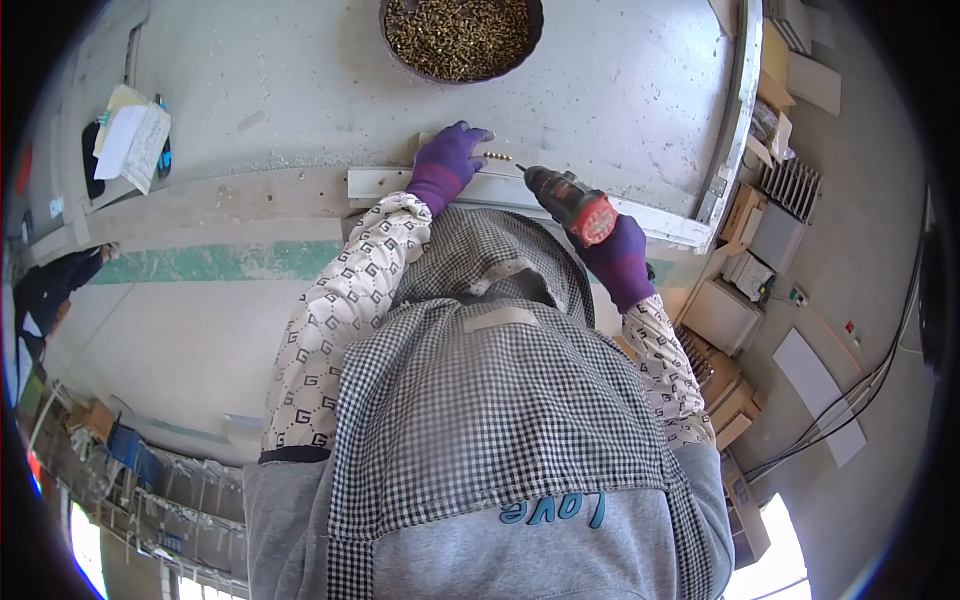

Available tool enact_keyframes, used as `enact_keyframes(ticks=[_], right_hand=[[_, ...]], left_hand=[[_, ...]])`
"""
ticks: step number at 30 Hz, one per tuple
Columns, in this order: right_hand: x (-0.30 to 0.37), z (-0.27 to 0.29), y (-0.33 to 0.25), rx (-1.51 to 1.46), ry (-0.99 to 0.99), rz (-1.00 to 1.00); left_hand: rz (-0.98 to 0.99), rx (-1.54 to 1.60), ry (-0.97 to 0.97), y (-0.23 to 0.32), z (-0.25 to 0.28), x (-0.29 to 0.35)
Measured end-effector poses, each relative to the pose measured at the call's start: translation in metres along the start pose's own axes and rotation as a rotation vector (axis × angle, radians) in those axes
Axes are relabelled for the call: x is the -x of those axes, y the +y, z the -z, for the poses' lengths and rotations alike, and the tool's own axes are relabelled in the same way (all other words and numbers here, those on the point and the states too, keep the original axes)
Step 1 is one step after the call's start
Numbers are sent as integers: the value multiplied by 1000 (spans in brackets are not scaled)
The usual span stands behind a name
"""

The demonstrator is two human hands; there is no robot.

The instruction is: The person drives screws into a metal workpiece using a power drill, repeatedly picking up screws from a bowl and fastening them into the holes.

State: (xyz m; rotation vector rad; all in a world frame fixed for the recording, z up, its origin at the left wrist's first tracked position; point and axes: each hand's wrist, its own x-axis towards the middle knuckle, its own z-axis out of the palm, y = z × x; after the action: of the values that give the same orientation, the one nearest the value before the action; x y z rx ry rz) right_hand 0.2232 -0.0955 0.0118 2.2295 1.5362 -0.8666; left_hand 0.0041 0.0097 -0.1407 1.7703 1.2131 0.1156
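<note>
My left hand (447, 163), in a purple glove, rests at the near edge of the pale worktable, beside a light-coloured strip (382, 183). Its fingers reach right, with the thumb and forefinger apart. Just off the fingertips lies a short row of small brass-coloured pieces (498, 156) that look like screws. My right hand (622, 262), gloved likewise, is closed round the grip of a black and red cordless drill (572, 203). The drill's bit points up and left toward the brass pieces, a small gap away from them. The drill body hides part of my right fingers.
A dark round bowl (398, 62) full of brass screws stands at the far middle of the table. Papers (133, 135) and a blue-handled tool (164, 160) lie at the left. A metal rail (735, 120) edges the table's right side; cardboard boxes (740, 215) stand beyond it.
</note>
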Motion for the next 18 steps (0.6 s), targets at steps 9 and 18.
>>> enact_keyframes(ticks=[9, 18], right_hand=[[7, -22, 26, -233, 221, 53], [14, -13, 23, -309, 297, 315]], left_hand=[[235, 1234, -73, -9, 26, 12], [355, 1520, -181, 0, 29, 17]])
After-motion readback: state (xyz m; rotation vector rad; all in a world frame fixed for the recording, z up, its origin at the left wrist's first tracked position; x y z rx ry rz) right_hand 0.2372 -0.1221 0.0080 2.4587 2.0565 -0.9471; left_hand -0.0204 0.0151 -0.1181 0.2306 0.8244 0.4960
